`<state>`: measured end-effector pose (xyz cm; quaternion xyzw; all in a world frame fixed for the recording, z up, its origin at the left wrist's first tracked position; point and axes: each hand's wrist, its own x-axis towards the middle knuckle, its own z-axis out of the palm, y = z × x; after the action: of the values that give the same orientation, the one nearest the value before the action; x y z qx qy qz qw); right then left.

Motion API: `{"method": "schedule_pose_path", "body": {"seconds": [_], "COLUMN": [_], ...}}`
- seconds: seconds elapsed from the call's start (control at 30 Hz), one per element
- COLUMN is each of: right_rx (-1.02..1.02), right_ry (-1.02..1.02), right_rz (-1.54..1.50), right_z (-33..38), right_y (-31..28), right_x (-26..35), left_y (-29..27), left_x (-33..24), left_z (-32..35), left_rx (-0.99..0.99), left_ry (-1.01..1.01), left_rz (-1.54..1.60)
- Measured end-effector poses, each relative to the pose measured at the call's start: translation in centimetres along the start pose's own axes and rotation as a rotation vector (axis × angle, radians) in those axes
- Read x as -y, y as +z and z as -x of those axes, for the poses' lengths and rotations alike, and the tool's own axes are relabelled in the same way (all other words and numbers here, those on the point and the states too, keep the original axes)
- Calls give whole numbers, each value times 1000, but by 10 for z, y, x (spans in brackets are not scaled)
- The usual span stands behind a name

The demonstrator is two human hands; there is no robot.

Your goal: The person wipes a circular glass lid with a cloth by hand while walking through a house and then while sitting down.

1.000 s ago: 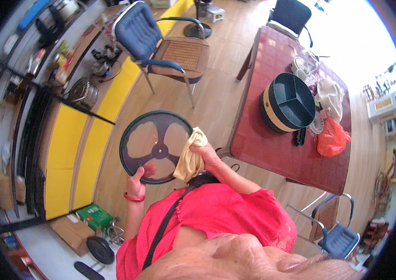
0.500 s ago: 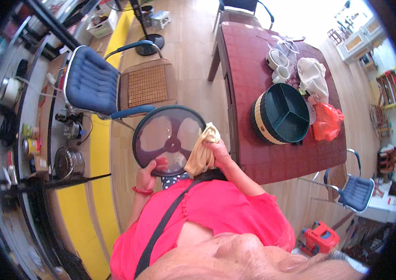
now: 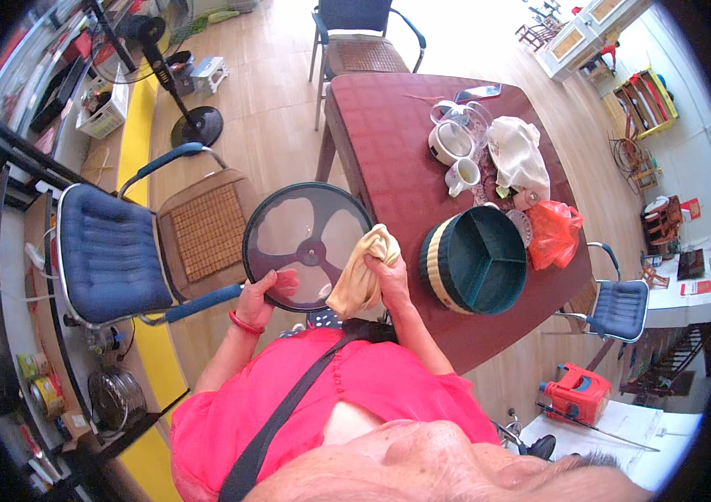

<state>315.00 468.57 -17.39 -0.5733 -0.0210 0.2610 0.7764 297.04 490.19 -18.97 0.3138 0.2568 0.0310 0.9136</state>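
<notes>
Clamping a round see-through disc [image 3: 311,252] by its near left rim, in front of the red shirt [image 3: 410,376], is the left hand [image 3: 256,303]; the right hand [image 3: 392,280] is clenched on a pale yellow cloth [image 3: 357,280] at the disc's right edge. Beyond, on a dark red table [image 3: 380,117], sit a divided green box [image 3: 481,261], a red plastic bag [image 3: 554,234] and a white mug [image 3: 462,177], with a blue chair [image 3: 355,15] past the far end
</notes>
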Motion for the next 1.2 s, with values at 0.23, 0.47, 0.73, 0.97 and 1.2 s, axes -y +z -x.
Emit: {"method": "schedule_pose_path", "body": {"seconds": [0.23, 0.47, 0.73, 0.97, 1.2], "right_rx": [-113, -238, -438, -181, -276], "right_ry": [-66, -148, -104, -102, -504], "right_rz": [66, 389, 1087, 1663, 2215], "right_z": [-81, -143, -237, -320, -407], "right_y": [-1, -7, -12, 2, -41], "right_x": [18, 29, 59, 145, 250], "left_y": [30, 47, 30, 28, 18], "left_x": [-37, -87, -148, -192, -220], "left_z": [-86, -171, -336, -446, -445], "left_rx": [-10, 46, 41, 49, 105], "left_ry": [-74, -143, -361, -506, -500], "left_rz": [25, -87, -47, -96, -199]}}
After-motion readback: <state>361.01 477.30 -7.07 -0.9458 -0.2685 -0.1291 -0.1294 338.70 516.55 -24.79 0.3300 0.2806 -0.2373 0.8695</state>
